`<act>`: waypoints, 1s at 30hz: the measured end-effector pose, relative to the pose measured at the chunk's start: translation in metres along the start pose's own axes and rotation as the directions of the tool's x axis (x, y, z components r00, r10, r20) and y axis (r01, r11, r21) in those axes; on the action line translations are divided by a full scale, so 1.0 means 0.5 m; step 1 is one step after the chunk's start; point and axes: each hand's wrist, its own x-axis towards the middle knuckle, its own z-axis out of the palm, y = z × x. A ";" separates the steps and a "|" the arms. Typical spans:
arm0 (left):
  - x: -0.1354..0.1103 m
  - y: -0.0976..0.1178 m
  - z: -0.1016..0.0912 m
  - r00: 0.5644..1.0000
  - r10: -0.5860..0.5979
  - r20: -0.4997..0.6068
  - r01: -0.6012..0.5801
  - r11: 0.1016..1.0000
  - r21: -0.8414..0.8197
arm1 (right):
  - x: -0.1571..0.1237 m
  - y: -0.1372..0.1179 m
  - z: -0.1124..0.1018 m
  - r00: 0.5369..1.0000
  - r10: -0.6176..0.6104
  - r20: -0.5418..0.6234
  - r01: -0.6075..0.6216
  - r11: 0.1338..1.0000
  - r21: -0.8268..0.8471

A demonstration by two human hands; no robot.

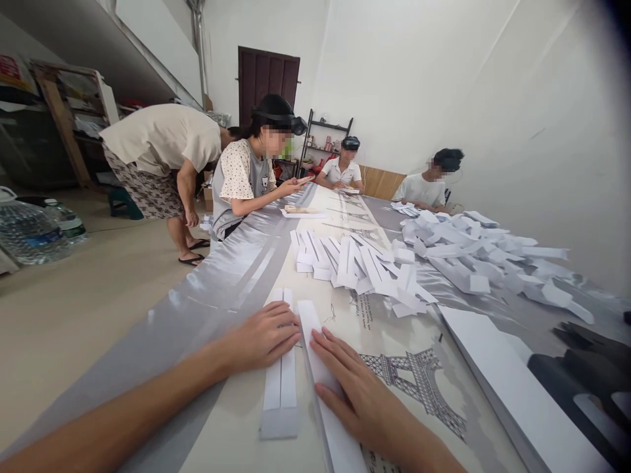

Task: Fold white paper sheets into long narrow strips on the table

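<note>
My left hand (269, 334) lies palm down across a folded white paper strip (280, 394), its fingers close together and slightly bent. A seam runs down the middle of that strip, and its near end shows a flap. Beside it, my right hand (352, 381) rests with fingers stretched out on a longer folded white paper strip (345, 450), pressing it against the table. What lies under both palms is hidden. Just beyond my hands a fanned row of folded paper pieces (352, 259) covers part of the printed tablecloth (236, 420).
A large heap of folded white papers (473, 249) spreads over the far right. A stack of white sheets (513, 374) and a black object (586, 374) sit at right. Several people are around the table; one (162, 144) bends over at left. Water bottles (34, 226) stand on the floor.
</note>
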 end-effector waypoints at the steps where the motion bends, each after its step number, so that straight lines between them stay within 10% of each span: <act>1: -0.001 -0.003 0.002 1.000 -0.006 -0.015 0.006 1.000 0.014 | 0.001 0.000 0.000 1.000 -0.004 0.003 0.004 1.000 -0.013; 30: -0.007 -0.001 0.032 0.997 -0.064 0.032 0.062 0.996 0.064 | 0.010 -0.009 0.003 0.999 -0.007 0.046 0.008 1.000 -0.023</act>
